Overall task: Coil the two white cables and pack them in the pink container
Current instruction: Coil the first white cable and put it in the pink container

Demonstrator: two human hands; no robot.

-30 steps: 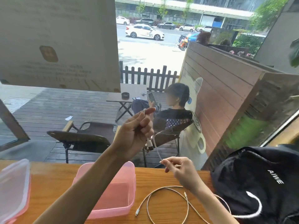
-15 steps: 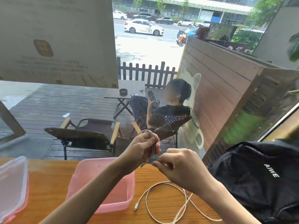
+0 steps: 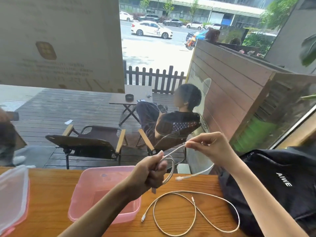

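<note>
My left hand (image 3: 151, 173) is closed around a small coil of the first white cable (image 3: 171, 170), held above the wooden counter. My right hand (image 3: 207, 147) pinches the same cable further along, up and to the right, so a short stretch runs taut between the hands. The cable's free plug end (image 3: 181, 177) dangles below my right hand. The second white cable (image 3: 195, 212) lies in a loose loop on the counter below both hands. The open pink container (image 3: 80, 190) stands on the counter to the left, under my left forearm.
The container's clear lid (image 3: 12, 195) lies at the left edge of the wooden counter (image 3: 51, 202). A black backpack (image 3: 280, 183) fills the right side, touching the loose cable. Beyond the window, a person sits on a chair on the terrace.
My right hand rose and moved right, pulling the cable out from my left hand. My left hand dropped lower, and the cable's tail lifted off the counter.
</note>
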